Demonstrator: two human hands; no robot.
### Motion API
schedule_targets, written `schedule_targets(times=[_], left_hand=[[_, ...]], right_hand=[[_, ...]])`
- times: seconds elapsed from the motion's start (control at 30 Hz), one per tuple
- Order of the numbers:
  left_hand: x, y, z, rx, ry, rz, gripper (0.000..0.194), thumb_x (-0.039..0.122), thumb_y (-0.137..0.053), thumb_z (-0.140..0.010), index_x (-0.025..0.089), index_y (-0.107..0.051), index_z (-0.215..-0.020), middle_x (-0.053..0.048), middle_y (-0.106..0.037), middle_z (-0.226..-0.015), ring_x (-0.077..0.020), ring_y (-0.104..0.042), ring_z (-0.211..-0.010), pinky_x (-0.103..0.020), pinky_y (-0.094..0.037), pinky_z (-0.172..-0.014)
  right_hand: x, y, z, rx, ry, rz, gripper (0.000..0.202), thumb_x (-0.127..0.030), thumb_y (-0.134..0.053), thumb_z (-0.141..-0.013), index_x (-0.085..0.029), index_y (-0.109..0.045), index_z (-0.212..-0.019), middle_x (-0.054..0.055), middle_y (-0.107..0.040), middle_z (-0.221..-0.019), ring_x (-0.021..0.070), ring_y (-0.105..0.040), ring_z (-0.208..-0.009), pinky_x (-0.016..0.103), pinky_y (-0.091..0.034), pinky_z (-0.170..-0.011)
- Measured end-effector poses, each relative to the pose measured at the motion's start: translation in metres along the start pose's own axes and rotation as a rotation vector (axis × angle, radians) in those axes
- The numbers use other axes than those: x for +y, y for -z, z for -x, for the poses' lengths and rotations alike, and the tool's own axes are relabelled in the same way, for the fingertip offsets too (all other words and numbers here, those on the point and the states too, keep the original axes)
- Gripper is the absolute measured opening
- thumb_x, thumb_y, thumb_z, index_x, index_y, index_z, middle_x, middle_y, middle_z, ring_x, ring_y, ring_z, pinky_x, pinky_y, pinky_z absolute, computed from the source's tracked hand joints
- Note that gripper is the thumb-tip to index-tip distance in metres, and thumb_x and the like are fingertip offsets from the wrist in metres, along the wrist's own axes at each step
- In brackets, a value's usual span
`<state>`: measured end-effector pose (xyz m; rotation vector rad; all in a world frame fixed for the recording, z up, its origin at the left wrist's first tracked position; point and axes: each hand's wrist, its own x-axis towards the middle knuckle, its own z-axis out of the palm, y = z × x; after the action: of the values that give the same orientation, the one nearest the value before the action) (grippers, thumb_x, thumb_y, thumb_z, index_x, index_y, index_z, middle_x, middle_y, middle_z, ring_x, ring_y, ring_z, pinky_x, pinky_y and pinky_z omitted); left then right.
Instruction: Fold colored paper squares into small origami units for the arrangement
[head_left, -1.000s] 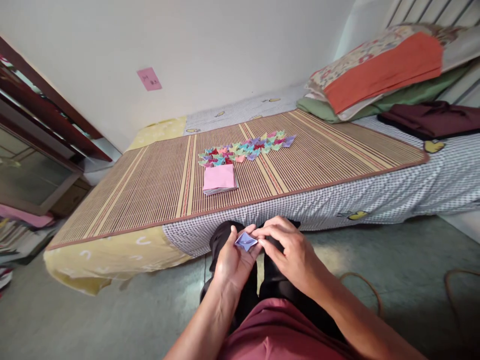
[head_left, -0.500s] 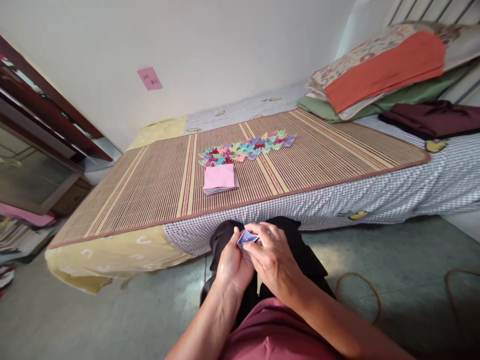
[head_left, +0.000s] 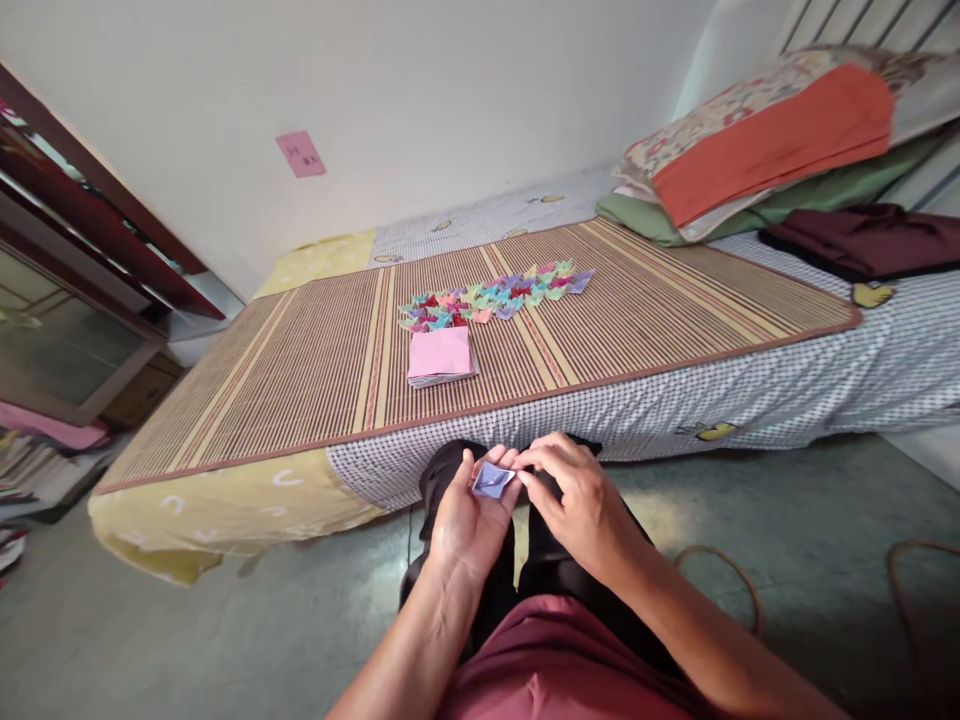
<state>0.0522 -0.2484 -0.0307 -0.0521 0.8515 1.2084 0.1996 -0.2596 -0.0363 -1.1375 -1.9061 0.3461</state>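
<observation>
A small folded purple paper [head_left: 493, 480] lies on the palm and fingers of my left hand [head_left: 471, 515], above my lap. My left hand is palm up, its thumb raised at the paper's left side. My right hand [head_left: 574, 490] is at the paper's right corner, thumb and forefinger pinched close together there. On the mat beyond sits a stack of square papers [head_left: 439, 354] with a pink sheet on top. Many small folded paper pieces [head_left: 499, 296] in mixed colours stand in rows just behind the stack.
The striped mat [head_left: 300, 360] covers much of the bed. Folded bedding [head_left: 772, 140] is piled at the back right, with a dark maroon cloth [head_left: 862, 238] before it. A pink note [head_left: 301, 154] is on the wall. A cable [head_left: 731, 565] lies on the floor.
My right hand has moved right, off the top of the purple paper to its right corner. The paper now shows more fully and looks flatter on my left hand.
</observation>
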Motion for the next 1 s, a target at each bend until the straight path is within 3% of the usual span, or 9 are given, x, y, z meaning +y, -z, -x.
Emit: schedule_targets(times=[0.13,0.27,0.53,0.77,1.0], left_hand=[[-0.005,0.001,-0.001,-0.062,0.012,-0.016,0.039,0.024,-0.041,-0.110,0.008,-0.074,-0.096,-0.013,-0.079,-0.088,-0.0212,-0.078,-0.079,-0.036,-0.064,-0.087],[-0.013,0.000,0.001,-0.048,0.023,0.039,0.037,0.016,-0.042,-0.107,0.008,-0.075,-0.091,-0.011,-0.077,-0.082,-0.0185,-0.075,-0.072,-0.031,-0.063,-0.084],[-0.020,-0.003,0.003,-0.047,0.006,0.064,0.040,0.014,-0.043,-0.107,0.006,-0.076,-0.086,-0.011,-0.078,-0.082,-0.0161,-0.075,-0.075,-0.026,-0.061,-0.079],[-0.022,-0.003,0.002,-0.092,-0.026,0.005,0.027,0.008,-0.056,-0.097,0.006,-0.079,-0.084,-0.008,-0.078,-0.078,-0.0137,-0.072,-0.071,-0.022,-0.059,-0.077],[-0.019,0.002,0.000,-0.106,-0.017,-0.024,0.024,0.003,-0.056,-0.089,0.002,-0.080,-0.089,-0.013,-0.080,-0.081,-0.0172,-0.074,-0.073,-0.024,-0.060,-0.076]], right_hand=[[-0.003,-0.008,0.002,-0.050,-0.081,-0.015,0.015,-0.006,-0.065,-0.095,-0.021,-0.068,-0.099,0.002,-0.072,-0.087,0.0195,-0.068,-0.076,0.031,-0.050,-0.071],[-0.003,-0.018,0.001,-0.052,-0.121,0.034,0.016,-0.005,-0.067,-0.092,-0.021,-0.067,-0.095,0.002,-0.077,-0.089,0.0192,-0.072,-0.076,0.029,-0.050,-0.071],[0.000,-0.014,0.000,-0.038,-0.022,0.226,0.017,-0.009,-0.056,-0.101,-0.021,-0.066,-0.094,0.003,-0.077,-0.083,0.0201,-0.072,-0.073,0.030,-0.045,-0.068],[0.000,-0.016,0.002,-0.091,0.029,0.386,0.019,-0.008,-0.050,-0.104,-0.018,-0.065,-0.098,0.006,-0.074,-0.084,0.0228,-0.071,-0.076,0.033,-0.043,-0.074],[0.002,-0.012,0.000,-0.090,-0.024,0.182,0.014,-0.010,-0.056,-0.102,-0.020,-0.066,-0.100,0.005,-0.078,-0.092,0.0222,-0.073,-0.081,0.032,-0.046,-0.075]])
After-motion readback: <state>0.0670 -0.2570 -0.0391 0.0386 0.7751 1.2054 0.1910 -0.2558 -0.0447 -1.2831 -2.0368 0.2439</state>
